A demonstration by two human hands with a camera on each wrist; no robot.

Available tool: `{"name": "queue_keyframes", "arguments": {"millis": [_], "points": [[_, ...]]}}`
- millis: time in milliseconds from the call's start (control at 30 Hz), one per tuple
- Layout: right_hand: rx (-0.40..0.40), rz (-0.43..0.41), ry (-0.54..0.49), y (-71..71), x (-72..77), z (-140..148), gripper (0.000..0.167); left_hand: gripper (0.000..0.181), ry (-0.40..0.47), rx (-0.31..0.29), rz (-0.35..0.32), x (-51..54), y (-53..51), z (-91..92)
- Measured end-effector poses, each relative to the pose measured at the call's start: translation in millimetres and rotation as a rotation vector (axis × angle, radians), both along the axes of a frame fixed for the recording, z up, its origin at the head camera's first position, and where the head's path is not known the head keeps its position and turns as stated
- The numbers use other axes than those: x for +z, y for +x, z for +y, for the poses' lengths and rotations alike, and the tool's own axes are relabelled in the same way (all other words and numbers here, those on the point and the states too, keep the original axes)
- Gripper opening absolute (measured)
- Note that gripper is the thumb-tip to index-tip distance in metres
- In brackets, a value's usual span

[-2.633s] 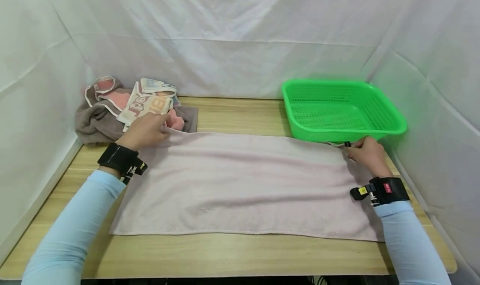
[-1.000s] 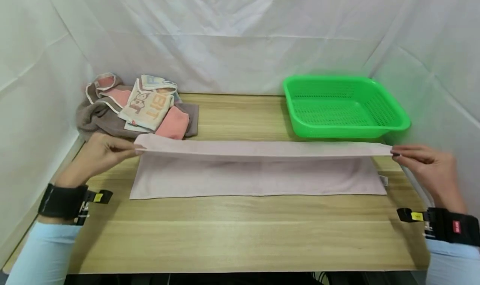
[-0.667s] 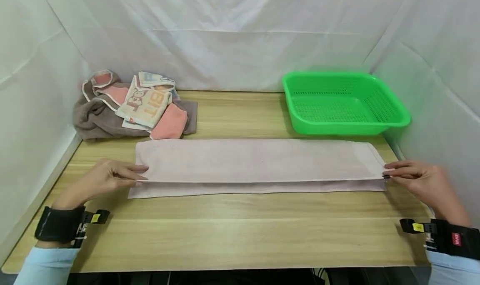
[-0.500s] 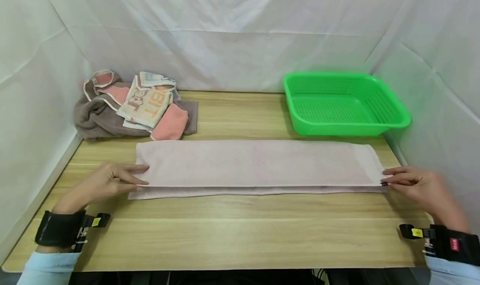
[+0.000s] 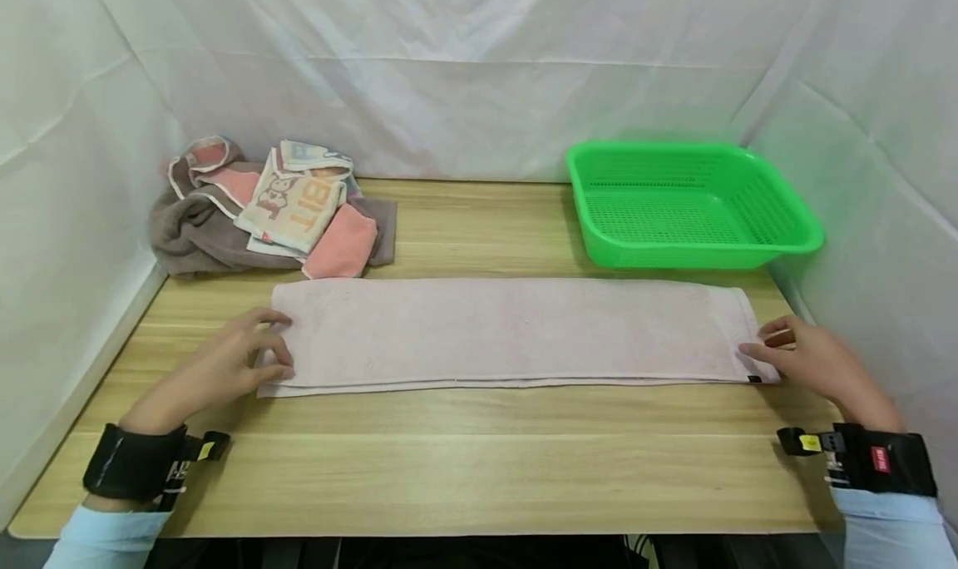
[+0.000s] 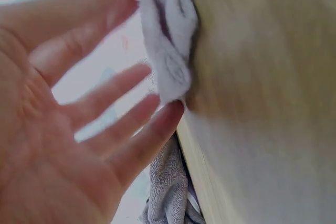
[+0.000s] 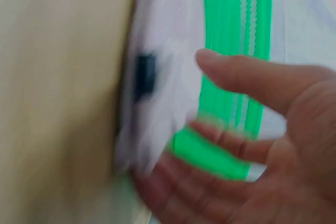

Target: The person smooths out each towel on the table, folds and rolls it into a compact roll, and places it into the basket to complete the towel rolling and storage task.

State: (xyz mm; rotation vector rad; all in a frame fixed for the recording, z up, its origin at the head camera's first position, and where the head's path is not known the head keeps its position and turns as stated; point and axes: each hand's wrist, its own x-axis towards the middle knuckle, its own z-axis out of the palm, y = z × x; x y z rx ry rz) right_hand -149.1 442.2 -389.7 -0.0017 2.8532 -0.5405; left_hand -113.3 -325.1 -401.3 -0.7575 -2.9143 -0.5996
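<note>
A pale pink towel [image 5: 509, 332] lies folded into a long strip across the table, its front edges nearly lined up. At its left end my left hand [image 5: 232, 361] has its fingers spread; in the left wrist view the fingertips [image 6: 170, 111] touch the towel's end. My right hand [image 5: 812, 361] is at the right end, by the small black tag [image 5: 754, 378]. The right wrist view, blurred, has the thumb apart from the other fingers, the lower ones at the towel's end [image 7: 157, 129]. Neither hand grips the cloth.
Behind the towel on the left is a heap of cloths: a grey towel [image 5: 198, 232], a printed cloth [image 5: 295, 207] and a pink cloth [image 5: 342, 243]. A green plastic basket [image 5: 692, 257] stands back right. White sheets [image 5: 464, 95] enclose the wooden table [image 5: 479, 469].
Both hands brought the towel's far edge forward and down over its near edge, making a narrower strip. Since half a second ago they have let go, and the fingers have spread.
</note>
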Motion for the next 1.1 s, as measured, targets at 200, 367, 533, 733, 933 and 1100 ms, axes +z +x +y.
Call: {"name": "queue_keyframes", "arguments": {"millis": [200,367,533,733,933,1100], "points": [[-0.095,-0.066,-0.107,-25.2,-2.1,-5.5,0.106,0.052,-0.091,0.047,-0.102,6.5,-13.1,0.1],[-0.167,-0.111,-0.139,-31.1,-5.5,-4.0,0.099,0.060,-0.149,0.027,-0.177,10.0,-17.9,2.6],[-0.174,-0.093,-0.180,-30.4,-9.3,-4.7,0.054,0.060,-0.146,0.031,-0.198,11.4,-18.1,4.6],[-0.192,-0.038,-0.275,-22.3,-5.7,1.1,0.065,0.059,-0.135,0.027,-0.194,12.6,-16.8,10.4],[-0.431,0.082,-0.255,-5.6,21.7,21.0,0.077,0.059,-0.171,-0.019,-0.184,13.2,-19.3,42.4],[-0.632,0.242,-0.302,6.2,49.4,27.6,0.042,0.060,-0.213,-0.080,-0.143,13.7,-28.8,79.5]]}}
